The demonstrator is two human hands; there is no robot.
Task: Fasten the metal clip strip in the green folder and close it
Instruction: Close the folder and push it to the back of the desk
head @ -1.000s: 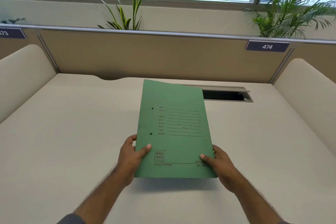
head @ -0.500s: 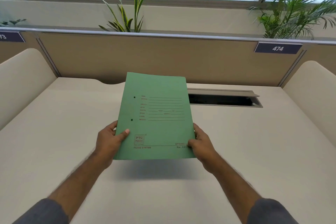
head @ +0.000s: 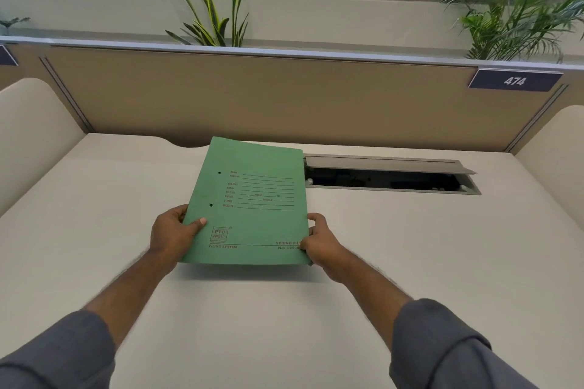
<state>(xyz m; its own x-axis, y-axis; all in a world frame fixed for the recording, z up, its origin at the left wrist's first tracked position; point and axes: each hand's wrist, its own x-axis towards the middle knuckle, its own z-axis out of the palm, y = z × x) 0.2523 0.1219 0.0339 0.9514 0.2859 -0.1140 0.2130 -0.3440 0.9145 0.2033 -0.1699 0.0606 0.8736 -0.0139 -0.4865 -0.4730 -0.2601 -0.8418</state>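
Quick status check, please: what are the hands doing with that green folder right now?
Left hand and right hand both grip the green folder at its near corners. Folder closed, raised off the desk. Clip strip not visible. Nothing in the way.

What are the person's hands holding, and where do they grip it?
Both hold the closed green cardboard folder above the desk: left hand at its lower left edge, right hand at its lower right corner.
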